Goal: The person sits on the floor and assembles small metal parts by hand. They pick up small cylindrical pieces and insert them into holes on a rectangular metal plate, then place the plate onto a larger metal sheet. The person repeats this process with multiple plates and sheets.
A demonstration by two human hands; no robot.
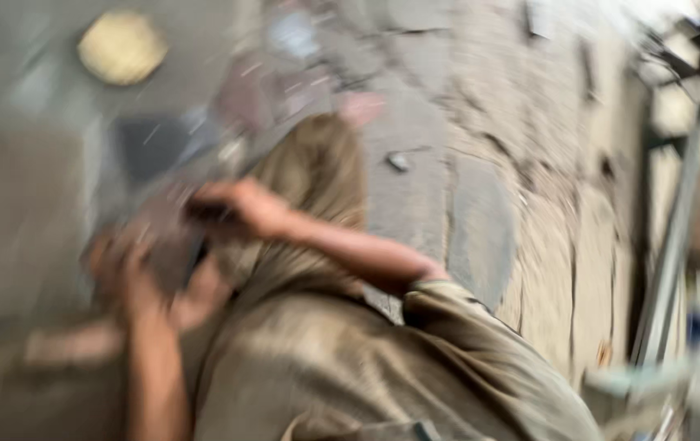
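Overall view: heavily blurred by motion; fine detail cannot be read.
Right hand (240, 208): fingers curled around something dark; the blur hides what it is, so the grasp can only be called closed on a dark object (207, 212).
Left hand (133, 278): fingers spread and bent against a grey, flat-looking item (158, 220); whether they grip it or merely press on it cannot be told.
Grey item: lies between the two sets of fingers, just above the left fingers and just beneath the right ones.
Right forearm (350, 249): bare, running from the right fingers back to a rolled olive cuff (440, 294).
Clothing: olive-brown cloth (325, 351), directly behind both sets of fingers, filling the lower middle.
Round yellow disc (121, 47): well apart from the fingers, far above the left ones.
Floor (481, 163): cracked stone or concrete, beyond the right fingers and to their right.
Metal frame (673, 261): pale slanted bars, well apart from the right fingers at the far right edge.
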